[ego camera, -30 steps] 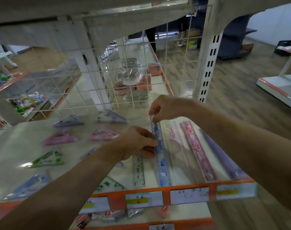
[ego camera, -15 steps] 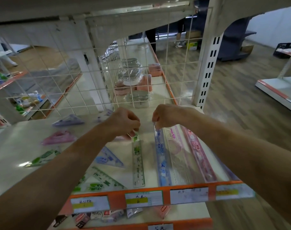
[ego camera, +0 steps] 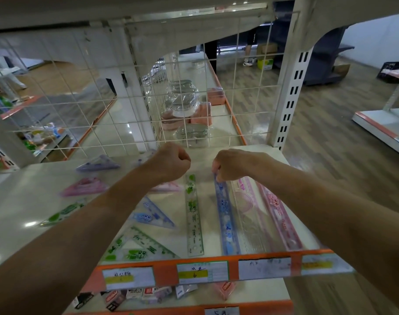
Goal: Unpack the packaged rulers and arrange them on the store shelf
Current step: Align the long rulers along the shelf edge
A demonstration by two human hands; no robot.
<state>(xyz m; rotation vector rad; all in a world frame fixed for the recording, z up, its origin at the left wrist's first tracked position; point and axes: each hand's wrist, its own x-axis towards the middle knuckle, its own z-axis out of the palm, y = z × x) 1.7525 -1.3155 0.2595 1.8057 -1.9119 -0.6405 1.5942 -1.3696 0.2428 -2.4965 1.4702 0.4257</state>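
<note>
Pinching the far end of the blue translucent plastic ruler [ego camera: 227,221], the right hand [ego camera: 230,164] had a narrow grip; the left hand [ego camera: 171,162] was fisted, holding nothing visible.

Can't see blue ruler [ego camera: 225,214] far end under right hand [ego camera: 230,164]; left of it, can't tell if left hand [ego camera: 171,162] holds anything.

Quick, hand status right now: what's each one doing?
Left hand: closed fist, nothing visibly held.
Right hand: closed, pinching the far end of the blue ruler.
</note>
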